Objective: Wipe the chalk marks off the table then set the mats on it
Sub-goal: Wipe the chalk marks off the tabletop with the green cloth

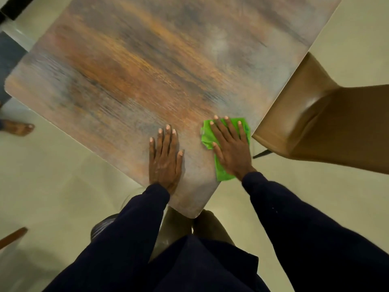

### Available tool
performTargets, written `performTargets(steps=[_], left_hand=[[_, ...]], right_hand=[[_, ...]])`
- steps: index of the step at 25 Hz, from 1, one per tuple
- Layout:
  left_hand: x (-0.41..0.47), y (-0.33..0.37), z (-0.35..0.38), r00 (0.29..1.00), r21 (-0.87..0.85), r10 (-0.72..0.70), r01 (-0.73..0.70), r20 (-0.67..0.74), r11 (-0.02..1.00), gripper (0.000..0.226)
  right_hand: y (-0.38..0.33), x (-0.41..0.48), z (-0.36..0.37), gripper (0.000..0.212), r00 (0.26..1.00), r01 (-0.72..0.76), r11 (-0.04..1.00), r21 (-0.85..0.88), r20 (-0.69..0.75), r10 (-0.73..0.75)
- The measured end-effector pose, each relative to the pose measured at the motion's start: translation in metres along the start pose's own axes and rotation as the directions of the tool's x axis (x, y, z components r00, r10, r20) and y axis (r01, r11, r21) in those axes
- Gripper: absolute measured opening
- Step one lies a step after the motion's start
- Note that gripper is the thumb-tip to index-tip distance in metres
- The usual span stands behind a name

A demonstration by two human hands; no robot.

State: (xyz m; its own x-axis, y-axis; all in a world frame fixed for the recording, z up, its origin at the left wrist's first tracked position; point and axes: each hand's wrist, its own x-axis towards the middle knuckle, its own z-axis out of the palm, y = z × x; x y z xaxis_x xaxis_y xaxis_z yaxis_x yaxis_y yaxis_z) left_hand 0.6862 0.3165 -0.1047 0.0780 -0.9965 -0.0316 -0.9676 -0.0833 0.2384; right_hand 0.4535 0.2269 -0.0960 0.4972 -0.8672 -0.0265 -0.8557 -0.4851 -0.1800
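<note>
1. The right hand [231,148] presses a green cloth [223,171] flat near the worktop's [130,66] near corner, by its right edge; straight, spread fingers [217,128] cover it.
2. The left hand [165,159] lies flat beside it, fingers straight, on bare worktop.

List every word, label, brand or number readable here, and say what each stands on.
None can be read. No text shows on the table, the green cloth, the brown chair or the dark sleeves; the view is blurred, so any fine print would be lost.
</note>
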Motion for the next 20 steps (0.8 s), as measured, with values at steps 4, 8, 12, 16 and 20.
performTargets(steps=[4, 8, 12, 16, 20], left_hand=[[0.031, 0.003, 0.000, 0.999, 0.007, 0.020, -0.019, -0.036, 1.000, 0.061], [0.063, 0.005, 0.001, 0.998, 0.007, -0.029, 0.030, -0.061, 1.000, 0.060], [0.077, 0.014, 0.002, 0.997, 0.022, -0.071, 0.072, -0.035, 0.997, 0.060], [0.092, 0.025, 0.005, 0.996, 0.010, -0.075, 0.075, -0.047, 0.997, 0.061], [0.109, 0.040, 0.010, 0.993, -0.001, -0.094, 0.095, -0.070, 0.996, 0.062]], right_hand=[[0.048, 0.073, -0.014, 0.060, 0.996, -0.080, 0.996, -0.034, -0.040, 0.079], [0.023, 0.125, -0.013, 0.061, 0.995, -0.080, 0.996, -0.028, -0.060, 0.078], [0.023, 0.073, -0.014, 0.063, 0.985, 0.167, 0.986, 0.006, 0.046, -0.167], [0.081, 0.074, -0.023, 0.061, 0.991, 0.129, 0.991, -0.029, 0.044, -0.128], [0.104, 0.147, -0.030, 0.060, 0.997, -0.059, 0.996, -0.060, -0.058, 0.055]])
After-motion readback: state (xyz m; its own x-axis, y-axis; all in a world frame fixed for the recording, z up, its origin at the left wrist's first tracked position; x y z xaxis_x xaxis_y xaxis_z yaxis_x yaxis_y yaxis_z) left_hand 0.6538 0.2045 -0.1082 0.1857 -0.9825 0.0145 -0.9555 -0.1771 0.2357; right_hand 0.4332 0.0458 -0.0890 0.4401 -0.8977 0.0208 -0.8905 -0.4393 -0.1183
